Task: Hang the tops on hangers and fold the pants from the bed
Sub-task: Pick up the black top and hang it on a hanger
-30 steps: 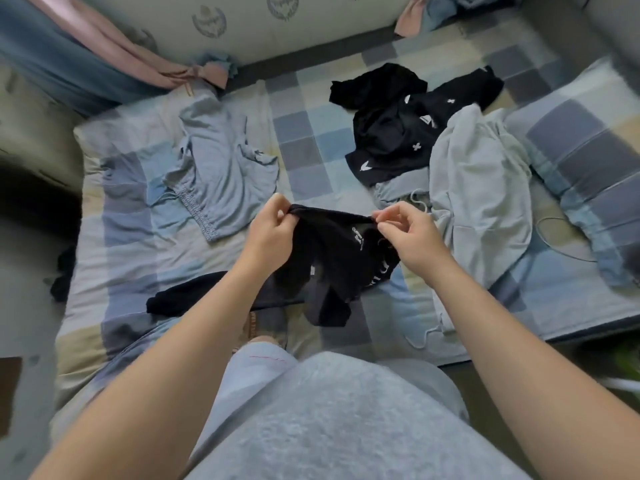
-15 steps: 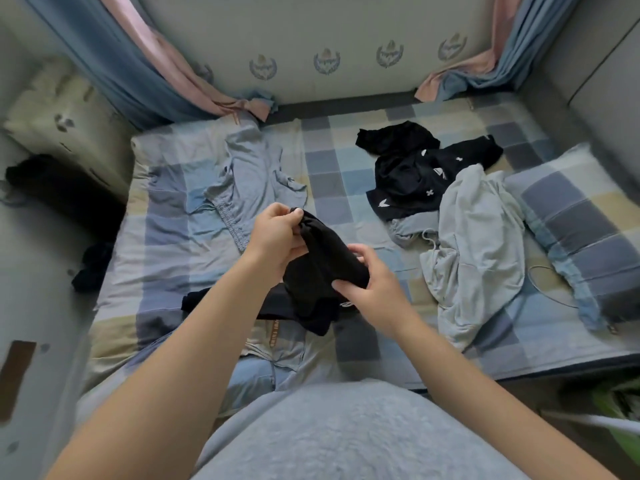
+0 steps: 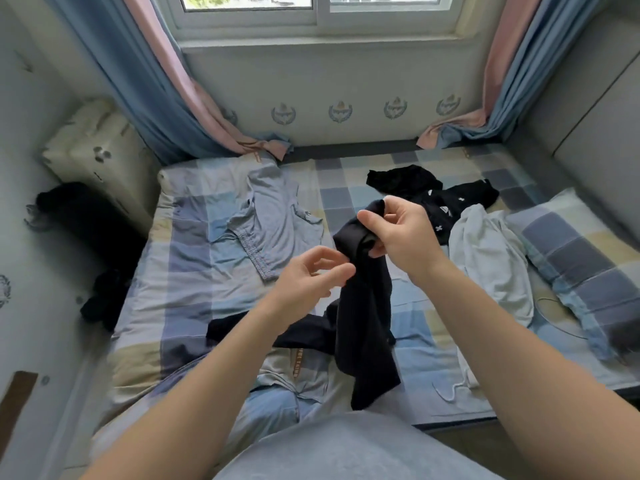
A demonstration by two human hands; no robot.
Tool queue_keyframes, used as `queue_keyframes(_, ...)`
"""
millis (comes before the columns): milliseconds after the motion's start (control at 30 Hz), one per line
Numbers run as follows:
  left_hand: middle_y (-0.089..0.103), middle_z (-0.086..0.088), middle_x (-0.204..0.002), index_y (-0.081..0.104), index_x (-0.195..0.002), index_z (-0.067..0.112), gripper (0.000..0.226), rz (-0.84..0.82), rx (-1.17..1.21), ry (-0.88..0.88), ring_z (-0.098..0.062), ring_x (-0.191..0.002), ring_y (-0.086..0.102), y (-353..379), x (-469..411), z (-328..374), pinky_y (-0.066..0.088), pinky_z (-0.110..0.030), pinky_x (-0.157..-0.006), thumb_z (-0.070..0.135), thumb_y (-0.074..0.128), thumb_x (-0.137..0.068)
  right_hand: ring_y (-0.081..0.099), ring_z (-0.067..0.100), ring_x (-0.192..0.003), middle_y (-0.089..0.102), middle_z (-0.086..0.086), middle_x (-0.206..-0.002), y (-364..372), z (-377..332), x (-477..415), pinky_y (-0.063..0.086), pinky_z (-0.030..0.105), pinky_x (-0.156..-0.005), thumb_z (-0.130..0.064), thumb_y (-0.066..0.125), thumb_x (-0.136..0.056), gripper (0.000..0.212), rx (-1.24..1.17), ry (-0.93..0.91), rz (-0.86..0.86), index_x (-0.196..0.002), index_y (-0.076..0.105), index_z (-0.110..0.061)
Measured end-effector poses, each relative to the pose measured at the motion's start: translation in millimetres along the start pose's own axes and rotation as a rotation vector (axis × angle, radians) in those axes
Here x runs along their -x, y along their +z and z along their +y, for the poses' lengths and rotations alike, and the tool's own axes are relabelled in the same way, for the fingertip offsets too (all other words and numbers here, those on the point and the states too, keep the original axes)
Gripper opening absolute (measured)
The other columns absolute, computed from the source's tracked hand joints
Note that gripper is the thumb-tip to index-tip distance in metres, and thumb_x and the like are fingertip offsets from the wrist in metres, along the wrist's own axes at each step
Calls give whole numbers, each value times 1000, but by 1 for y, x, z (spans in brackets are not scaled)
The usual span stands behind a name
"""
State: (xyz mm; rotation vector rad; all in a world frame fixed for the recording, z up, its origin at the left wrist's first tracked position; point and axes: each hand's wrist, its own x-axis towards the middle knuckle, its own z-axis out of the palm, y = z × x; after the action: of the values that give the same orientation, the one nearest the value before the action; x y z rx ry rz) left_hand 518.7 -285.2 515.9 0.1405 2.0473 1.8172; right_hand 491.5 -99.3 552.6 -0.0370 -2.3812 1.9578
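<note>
Head: right hand (image 3: 405,237) grips limp black garment (image 3: 367,323).

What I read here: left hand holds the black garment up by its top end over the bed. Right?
Wrong hand. In the head view the right hand holds the black garment up by its top end over the bed; the left hand is beside it, fingers loose, gripping nothing.

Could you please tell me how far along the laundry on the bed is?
Done: nothing looks folded or hung yet. In hand: the right hand holds up a black fabric garment, with the left hand beside it. Remaining: the blue-grey garment, black printed clothes and pale grey garment, loose on the checked bed.
</note>
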Motion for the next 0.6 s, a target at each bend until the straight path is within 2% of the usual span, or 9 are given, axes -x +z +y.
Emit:
queue_keyframes(67, 71, 6, -112, 64, -113, 23, 33, -36, -81, 18, -6, -93, 71, 5, 10, -3, 52, -14, -75, 31, 79, -85, 66, 16, -53, 65, -1, -60, 11, -15, 1, 54, 27, -48, -15, 65, -97, 20, -72, 17, -4, -85, 57, -2)
queue_keyframes(133, 65, 15, -115, 58, -121, 26, 51, -36, -175, 13, -1, -97, 68, 10, 16, -8, 50, -10, -75, 39, 83, -79, 71, 23, -57, 69, 1, -63, 23, -31, 3, 55, 28, -49, -16, 63, -99, 16, -131, 16, -20, -88, 58, -6)
queue_keyframes(200, 64, 15, -116, 53, -125, 27, 59, 21, -230, 3, -3, -103, 65, 13, 17, -14, 52, -17, -83, 43, 84, -77, 74, 28, -62, 71, 3, -65, 32, -47, 4, 56, 29, -50, -17, 62, -99, 15, -198, 16, -27, -88, 58, -8)
queue_keyframes(267, 65, 10, -118, 54, -125, 25, 53, 123, -288, -8, -10, -108, 63, 11, 15, -19, 53, -30, -90, 39, 80, -81, 75, 32, -69, 73, 7, -68, 37, -58, 4, 57, 31, -52, -18, 61, -100, 16, -263, 16, -37, -87, 57, -10)
queue_keyframes(333, 67, 5, -114, 59, -121, 22, 33, 214, -381, 7, -14, -105, 63, 4, 11, -26, 53, -36, -89, 31, 69, -92, 76, 33, -74, 75, 12, -75, 39, -65, 4, 58, 32, -54, -19, 60, -101, 16, -317, 13, -50, -88, 58, -11)
queue_keyframes(400, 70, 5, -99, 63, -109, 19, 12, 286, -393, 38, -15, -91, 65, -8, 9, -33, 54, -41, -82, 24, 59, -99, 76, 33, -79, 76, 16, -82, 37, -66, 3, 59, 32, -56, -21, 59, -101, 16, -346, 11, -34, -89, 58, -10)
queue_keyframes(433, 69, 8, -86, 62, -99, 20, 7, 327, -374, 55, -11, -79, 64, -15, 8, -36, 53, -40, -74, 22, 56, -101, 76, 33, -81, 76, 17, -84, 33, -65, 2, 59, 32, -57, -22, 58, -102, 17, -357, 21, -11, -91, 58, -10)
queue_keyframes(500, 57, 11, -64, 53, -83, 22, 20, 442, -320, 66, -3, -53, 50, -30, 6, -37, 42, -31, -54, 14, 52, -101, 76, 31, -85, 77, 16, -88, 24, -59, -1, 60, 32, -59, -24, 55, -103, 17, -382, 80, 47, -95, 56, -10)
queue_keyframes(600, 48, 11, -53, 51, -81, 25, 27, 581, -230, 86, -4, -40, 38, -53, 5, -27, 29, -18, -41, 6, 48, -99, 76, 28, -89, 78, 12, -93, 10, -44, -3, 61, 33, -63, -23, 51, -105, 13, -437, 217, 144, -101, 55, -11)
